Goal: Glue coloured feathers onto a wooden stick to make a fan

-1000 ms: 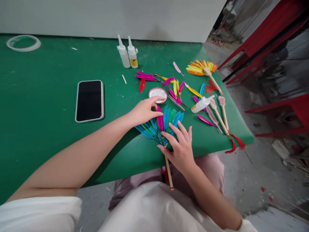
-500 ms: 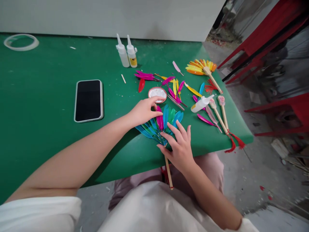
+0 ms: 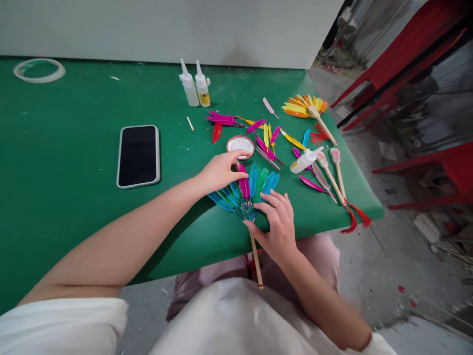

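Note:
A feather fan (image 3: 231, 196) with blue and green feathers and a thin wooden handle (image 3: 256, 259) lies at the table's front edge. One magenta feather (image 3: 244, 187) lies on top of it, pointing up from its base. My left hand (image 3: 219, 172) rests its thumb on that feather's upper end. Its index finger reaches over a small white dish (image 3: 236, 143) with a red rim, apart from the thumb; the other fingers are partly hidden. My right hand (image 3: 278, 222) is at the fan's lower right, fingers curved and apart, thumb near the handle's top.
Loose feathers (image 3: 221, 119) lie behind the fan, with tweezers (image 3: 268, 158) by the dish. A glue bottle (image 3: 303, 160) lies right; two glue bottles (image 3: 195, 91) stand farther back. A yellow-orange fan (image 3: 305, 106), tasselled sticks (image 3: 332, 177), phone (image 3: 138, 156) and tape ring (image 3: 39, 71) surround them.
My right fingers have drawn back a little from the magenta feather's base, uncovering more of it. My left hand stays at the feather's upper end. The view has shifted slightly.

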`<state>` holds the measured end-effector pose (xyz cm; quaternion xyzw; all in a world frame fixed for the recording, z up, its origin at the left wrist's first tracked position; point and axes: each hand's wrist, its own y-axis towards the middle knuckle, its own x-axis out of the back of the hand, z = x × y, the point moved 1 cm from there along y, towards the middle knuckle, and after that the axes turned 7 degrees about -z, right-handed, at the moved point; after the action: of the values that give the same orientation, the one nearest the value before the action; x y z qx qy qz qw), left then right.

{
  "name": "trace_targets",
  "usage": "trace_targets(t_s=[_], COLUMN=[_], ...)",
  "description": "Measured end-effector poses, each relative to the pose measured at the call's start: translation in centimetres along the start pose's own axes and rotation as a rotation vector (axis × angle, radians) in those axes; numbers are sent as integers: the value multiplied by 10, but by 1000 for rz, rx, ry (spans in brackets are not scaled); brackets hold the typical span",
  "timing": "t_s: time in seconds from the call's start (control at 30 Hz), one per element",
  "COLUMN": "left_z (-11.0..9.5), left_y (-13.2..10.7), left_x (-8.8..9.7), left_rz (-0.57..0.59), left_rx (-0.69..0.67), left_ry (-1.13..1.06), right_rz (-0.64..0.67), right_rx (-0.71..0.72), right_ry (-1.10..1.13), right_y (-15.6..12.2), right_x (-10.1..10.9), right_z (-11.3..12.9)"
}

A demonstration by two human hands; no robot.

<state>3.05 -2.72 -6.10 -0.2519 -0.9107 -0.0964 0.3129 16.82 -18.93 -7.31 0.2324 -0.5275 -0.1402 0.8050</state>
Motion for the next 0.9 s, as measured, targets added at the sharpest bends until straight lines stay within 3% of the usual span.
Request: trace_targets(t_s=[0.07, 0.13, 0.2, 0.27, 0.4, 0.5, 0.53, 0.57, 0.63, 0.67, 0.77, 0.9], left_z=[0, -3, -11, -21, -39, -44, -45, -47, -54, -58, -74, -91], left_y=[0, 0, -4, -14, -65, -111, -122, -130, -136, -137, -134, -138], left_x=[0, 3, 10, 21, 38, 26, 16, 4, -22, -33, -53, -60], left_rz=[-7, -63, -164, -296, -615, -761, -737, -638, -452, -423, -552, -606], left_rx=[-1, -28, -85, -110, 37, 265, 339, 373, 347, 338, 382, 397], left_ry=[12, 54, 116, 175, 134, -137, -266, -415, -674, -761, -903, -1071], right_rz=[14, 124, 200, 193, 101, 13, -11, -30, -58, -68, -89, -86], right_rx=[-34, -30, 27, 96, 148, 135, 136, 141, 157, 164, 168, 157], right_ry=[-33, -108, -168, -187, -174, -162, -154, -145, -122, -111, -79, -1], right_y=[-4, -8, -10, -9, -5, -3, -3, -3, -5, -5, -10, -22], right_x=[5, 7, 8, 7, 7, 13, 16, 19, 24, 27, 35, 47], right_z=[3, 7, 11, 13, 15, 20, 23, 26, 32, 36, 43, 44])
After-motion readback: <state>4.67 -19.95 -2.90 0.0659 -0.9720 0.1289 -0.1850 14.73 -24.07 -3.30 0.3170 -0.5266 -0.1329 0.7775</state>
